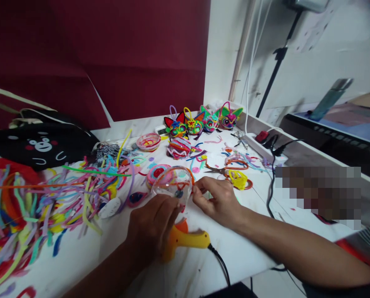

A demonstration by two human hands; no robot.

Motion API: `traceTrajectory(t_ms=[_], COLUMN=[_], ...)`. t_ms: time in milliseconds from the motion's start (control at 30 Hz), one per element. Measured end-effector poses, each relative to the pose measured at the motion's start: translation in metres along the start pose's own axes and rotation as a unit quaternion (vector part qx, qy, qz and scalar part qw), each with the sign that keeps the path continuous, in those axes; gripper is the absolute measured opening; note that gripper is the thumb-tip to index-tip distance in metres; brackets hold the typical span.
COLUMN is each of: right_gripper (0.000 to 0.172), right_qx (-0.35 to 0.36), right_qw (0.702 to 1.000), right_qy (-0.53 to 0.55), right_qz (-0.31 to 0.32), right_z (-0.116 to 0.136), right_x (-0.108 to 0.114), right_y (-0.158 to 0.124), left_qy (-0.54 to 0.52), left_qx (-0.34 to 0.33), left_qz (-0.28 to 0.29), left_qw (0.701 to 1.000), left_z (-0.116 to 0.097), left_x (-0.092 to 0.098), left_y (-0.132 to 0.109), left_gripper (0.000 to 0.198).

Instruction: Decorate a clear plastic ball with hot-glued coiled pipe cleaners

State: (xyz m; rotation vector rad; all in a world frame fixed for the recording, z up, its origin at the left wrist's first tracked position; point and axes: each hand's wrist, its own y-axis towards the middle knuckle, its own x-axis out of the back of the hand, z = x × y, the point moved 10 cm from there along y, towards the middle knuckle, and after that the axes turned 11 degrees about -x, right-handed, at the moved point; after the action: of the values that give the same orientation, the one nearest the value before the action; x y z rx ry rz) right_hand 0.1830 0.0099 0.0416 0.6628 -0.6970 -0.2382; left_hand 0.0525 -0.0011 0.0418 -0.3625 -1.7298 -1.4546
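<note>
In my left hand [153, 221] a clear plastic half shell [187, 194] is pinched by its near edge. An orange pipe cleaner [192, 179] runs along the shell's right rim. My right hand [217, 200] has thumb and forefinger closed on that strip at the rim. A yellow glue gun [191, 239] lies on the table just below the shell, partly hidden by my left hand. Behind the shell sits a round pink and blue coil [155, 174]. Orange-handled scissors [226, 169] lie beyond my right hand, with a yellow piece [238, 180] next to them.
Many coloured pipe cleaners [76, 194] cover the left side. Several finished animal-eared ornaments [194, 124] stand at the back. A power strip [262, 145] and black cable [270, 194] lie at right. A black bag [42, 145] rests at far left. A person's blurred-out area appears at right.
</note>
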Motion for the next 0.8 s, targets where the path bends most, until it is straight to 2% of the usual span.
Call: traceTrajectory(t_ms=[67, 133, 200, 267, 367, 500, 667, 800], right_gripper=[0.012, 0.007, 0.021, 0.038, 0.049, 0.043, 0.028, 0.021], right_qx=[0.002, 0.016, 0.031, 0.038, 0.035, 0.013, -0.002, 0.015], right_qw=[1.000, 0.999, 0.997, 0.996, 0.995, 0.996, 0.995, 0.995], right_qy=[0.028, 0.051, 0.066, 0.072, 0.077, 0.083, 0.089, 0.094], right_qz=[0.001, 0.001, 0.015, 0.035, 0.047, 0.036, 0.039, 0.037], right_z=[-0.001, -0.001, 0.000, 0.001, 0.003, 0.001, -0.006, -0.006], right_x=[0.001, 0.001, -0.001, -0.004, -0.007, -0.006, -0.008, -0.007], right_y=[0.001, 0.002, 0.002, 0.002, 0.002, 0.000, 0.000, 0.000], left_qy=[-0.066, -0.155, -0.262, -0.352, -0.439, -0.509, -0.551, -0.564], left_qx=[0.095, 0.218, 0.323, 0.378, 0.413, 0.458, 0.487, 0.493], left_qz=[-0.023, -0.042, -0.075, -0.128, -0.191, -0.197, -0.185, -0.184], left_qw=[0.993, 0.963, 0.906, 0.846, 0.775, 0.702, 0.652, 0.636], left_z=[0.018, 0.040, 0.055, 0.064, 0.069, 0.068, 0.064, 0.064], left_x=[0.003, 0.002, -0.002, -0.003, -0.006, -0.022, -0.036, -0.039], left_y=[-0.002, -0.011, -0.022, -0.030, -0.035, -0.038, -0.040, -0.043], left_gripper=[0.005, 0.004, 0.008, 0.011, 0.015, 0.021, 0.025, 0.028])
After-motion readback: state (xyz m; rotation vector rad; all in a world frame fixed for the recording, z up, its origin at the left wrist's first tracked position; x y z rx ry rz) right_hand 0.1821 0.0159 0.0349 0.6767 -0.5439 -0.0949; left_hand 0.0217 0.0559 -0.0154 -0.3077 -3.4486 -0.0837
